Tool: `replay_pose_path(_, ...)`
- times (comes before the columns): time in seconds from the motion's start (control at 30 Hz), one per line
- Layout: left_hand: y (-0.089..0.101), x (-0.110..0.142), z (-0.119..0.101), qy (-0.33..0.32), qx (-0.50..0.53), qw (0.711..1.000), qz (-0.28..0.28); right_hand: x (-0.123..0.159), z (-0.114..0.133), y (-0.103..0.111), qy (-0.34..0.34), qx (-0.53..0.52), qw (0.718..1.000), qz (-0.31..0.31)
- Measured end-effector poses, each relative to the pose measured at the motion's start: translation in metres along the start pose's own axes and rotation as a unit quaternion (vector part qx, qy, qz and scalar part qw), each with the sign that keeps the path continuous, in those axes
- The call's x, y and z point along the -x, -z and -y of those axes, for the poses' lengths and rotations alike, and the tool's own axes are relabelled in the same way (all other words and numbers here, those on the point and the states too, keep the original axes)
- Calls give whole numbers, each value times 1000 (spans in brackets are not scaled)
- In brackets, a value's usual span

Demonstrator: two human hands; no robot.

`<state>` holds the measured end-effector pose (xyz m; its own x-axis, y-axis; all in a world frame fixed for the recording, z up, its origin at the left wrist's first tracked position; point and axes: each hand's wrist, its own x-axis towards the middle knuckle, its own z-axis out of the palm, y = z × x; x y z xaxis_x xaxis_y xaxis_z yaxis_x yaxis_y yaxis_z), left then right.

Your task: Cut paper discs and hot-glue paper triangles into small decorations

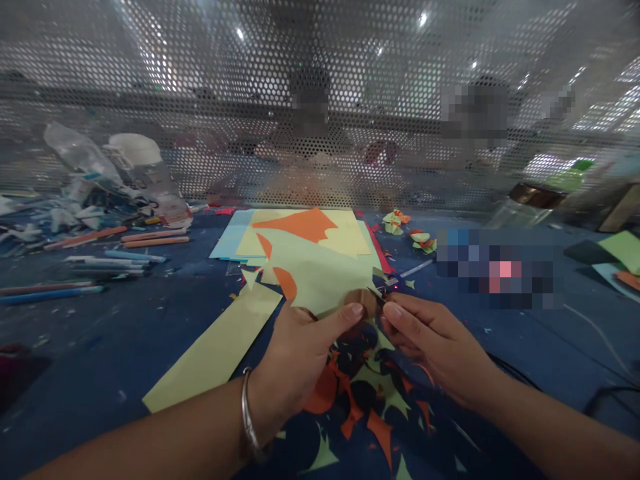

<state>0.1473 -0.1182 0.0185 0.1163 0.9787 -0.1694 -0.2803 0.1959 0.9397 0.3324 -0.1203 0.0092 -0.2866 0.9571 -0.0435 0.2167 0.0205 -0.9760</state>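
My left hand [310, 333], with a silver bangle [249, 413] at the wrist, is closed, its thumb pressed along the near edge of a pale green paper sheet [325, 270]. Beside the thumb tip is a rounded brown patch [367, 301], too blurred to identify. My right hand [425, 327] pinches a small dark pointed tool [377, 295] at the sheet's right corner; its kind is unclear. Orange paper pieces [285, 283] show by the sheet's left edge. Below my hands lie orange scraps [380, 433] and pale green scraps [323, 453].
Coloured sheets [235, 233] are stacked behind, an orange cutout [300, 225] on top. A pale green strip [215, 347] lies left. Pens [110, 267] and a bottle [155, 180] stand farther left. Crumpled paper flowers [423, 240] and a glass jar [525, 207] sit right. A perforated metal screen [225, 147] closes the back.
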Motion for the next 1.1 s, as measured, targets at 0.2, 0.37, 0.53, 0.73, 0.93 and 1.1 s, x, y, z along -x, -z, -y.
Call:
replay_pose_path(0.2, 1, -2, 1, -37, 63, 996, 52, 2, 4, 2, 6, 21, 1000, 6)
replay_pose_path(0.37, -2, -1, 0, -61, 81, 991, 84, 5, 6, 0, -7, -4, 1000, 3)
replay_pose_path(0.53, -4, 2, -3, -57, 92, 990, 87, 6, 9, -2, -8, -22, 1000, 5)
replay_pose_path(0.73, -3, 2, 0, -45, 121, 988, 84, 5, 10, -4, -16, -47, 999, 5)
replay_pose_path(0.93, -4, 2, 1, -37, 117, 989, 79, 5, 8, -2, -18, -54, 998, 9)
replay_pose_path(1.1, -2, 3, -1, -42, 86, 992, 82, 6, 8, 1, -11, -13, 1000, 8)
